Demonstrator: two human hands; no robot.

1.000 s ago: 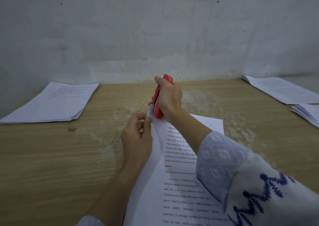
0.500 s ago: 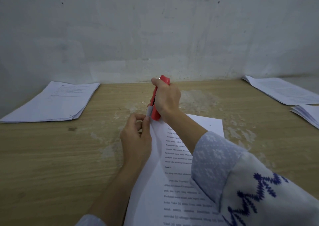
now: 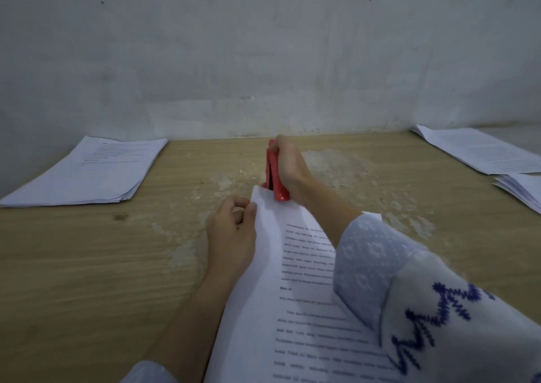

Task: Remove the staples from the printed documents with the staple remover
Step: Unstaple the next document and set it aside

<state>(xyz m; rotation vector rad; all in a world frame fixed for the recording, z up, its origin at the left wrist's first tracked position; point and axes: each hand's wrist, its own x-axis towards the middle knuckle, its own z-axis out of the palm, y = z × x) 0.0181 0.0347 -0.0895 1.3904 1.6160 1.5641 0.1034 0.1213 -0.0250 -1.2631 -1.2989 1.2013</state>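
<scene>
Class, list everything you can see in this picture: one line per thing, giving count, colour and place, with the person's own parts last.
staple remover: one, red, at the document's far corner, gripped by the right hand
printed document: one, white with black text, centre front, far corner lifted
left paper stack: one, white, far left on the table
right paper stacks: two, white, far right
table: one, light wood, worn patches mid-surface
wall: one, grey-white, behind
sleeve: one, pale with blue pattern, right arm
left hand: one, pinches the document's edge
right hand: one, holds the remover
</scene>
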